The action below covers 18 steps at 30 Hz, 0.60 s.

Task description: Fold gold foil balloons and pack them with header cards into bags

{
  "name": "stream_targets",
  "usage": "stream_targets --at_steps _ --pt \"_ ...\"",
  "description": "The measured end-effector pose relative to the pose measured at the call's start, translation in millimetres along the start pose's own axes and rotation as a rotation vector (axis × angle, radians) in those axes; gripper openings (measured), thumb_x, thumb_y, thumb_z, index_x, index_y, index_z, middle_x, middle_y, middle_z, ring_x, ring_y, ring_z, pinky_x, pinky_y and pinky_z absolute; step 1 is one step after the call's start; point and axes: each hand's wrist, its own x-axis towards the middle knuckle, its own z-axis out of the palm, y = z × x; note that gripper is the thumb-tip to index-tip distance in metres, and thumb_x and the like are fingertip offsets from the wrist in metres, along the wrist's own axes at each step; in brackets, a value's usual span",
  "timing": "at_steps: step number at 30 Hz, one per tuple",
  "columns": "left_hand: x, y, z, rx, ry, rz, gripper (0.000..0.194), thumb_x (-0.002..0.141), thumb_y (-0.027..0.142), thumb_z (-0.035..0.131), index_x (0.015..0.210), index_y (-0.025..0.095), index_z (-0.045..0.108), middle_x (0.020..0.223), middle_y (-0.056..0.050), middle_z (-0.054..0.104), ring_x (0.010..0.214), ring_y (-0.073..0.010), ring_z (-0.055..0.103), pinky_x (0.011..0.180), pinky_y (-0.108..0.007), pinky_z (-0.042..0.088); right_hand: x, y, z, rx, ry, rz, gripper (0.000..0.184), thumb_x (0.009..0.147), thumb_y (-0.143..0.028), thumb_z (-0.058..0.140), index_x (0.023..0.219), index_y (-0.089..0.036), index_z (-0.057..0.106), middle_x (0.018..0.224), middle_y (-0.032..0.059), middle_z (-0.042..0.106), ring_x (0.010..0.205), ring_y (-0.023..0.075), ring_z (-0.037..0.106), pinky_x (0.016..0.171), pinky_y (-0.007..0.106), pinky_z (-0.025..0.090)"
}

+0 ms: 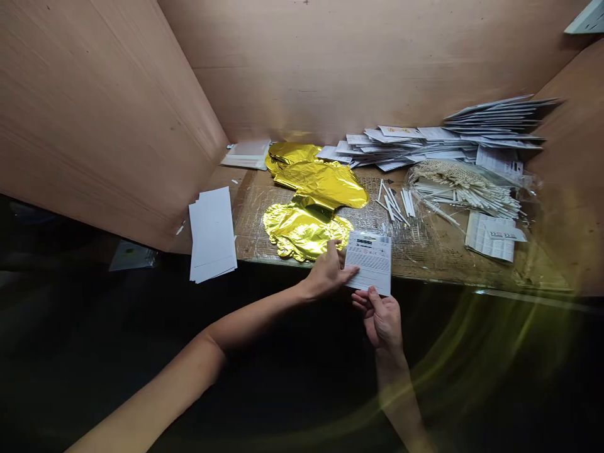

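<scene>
A white printed card packet (369, 259) is held up at the front edge of the bench, its lines of small text facing me. My left hand (329, 270) grips its left side, thumb lying across the print. At the lower edge, my right hand (382, 314) pinches the packet between thumb and curled fingers. Just behind my left hand lies a crinkled gold foil balloon (306, 229), flat on the bench. More gold foil balloons (330, 182) overlap behind it.
White paper sheets (212, 236) overhang the front edge at left. Short white sticks (391, 204) lie right of the foil. Further right are a plastic bag of white sticks (467, 189), printed leaflets (493, 236) and piled card packets (410, 145). Wooden panels (353, 63) enclose the bench.
</scene>
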Motion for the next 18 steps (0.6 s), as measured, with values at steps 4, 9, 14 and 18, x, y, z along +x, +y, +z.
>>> stream_targets --at_steps 4,9,14,18 --pt "22 -4 -14.6 0.687 -0.297 0.564 0.058 0.094 0.043 0.074 0.144 0.018 0.06 0.16 -0.022 0.052 0.154 -0.0355 0.045 0.125 -0.053 0.041 12 5 -13 -0.031 -0.057 0.001 0.047 0.065 -0.047 0.101 0.089 -0.015 0.076 0.085 0.0088 0.082 0.069 0.0214 0.08 0.05 0.023 0.061" --pt "41 -6 -15.7 0.97 -0.645 0.804 0.037 0.102 0.044 0.063 0.131 0.023 0.071 0.146 -0.014 0.066 0.145 -0.031 0.055 0.114 -0.043 0.049 24 19 -19 -0.231 -0.083 -0.098 0.048 0.076 -0.058 0.091 0.079 -0.014 0.073 0.065 0.0045 0.073 0.04 0.0085 0.056 0.031 0.016 0.032" --pt "46 -12 -15.5 0.986 -0.613 0.773 0.04 0.101 0.049 0.065 0.133 0.026 0.071 0.149 -0.01 0.066 0.145 -0.0308 0.054 0.112 -0.044 0.048 29 30 -27 -0.325 -0.055 -0.179 0.054 0.083 -0.067 0.081 0.066 -0.019 0.061 0.045 -0.0044 0.053 0.035 0.0066 0.042 0.034 0.018 0.034" --pt "45 -20 -11.5 0.993 -0.554 0.725 0.043 0.099 0.052 0.066 0.134 0.027 0.071 0.154 -0.01 0.062 0.147 -0.0339 0.051 0.112 -0.048 0.046 29 30 -33 -0.379 -0.06 -0.196 0.053 0.086 -0.066 0.079 0.068 -0.021 0.058 0.044 -0.0047 0.052 0.035 0.0087 0.044 0.035 0.02 0.036"
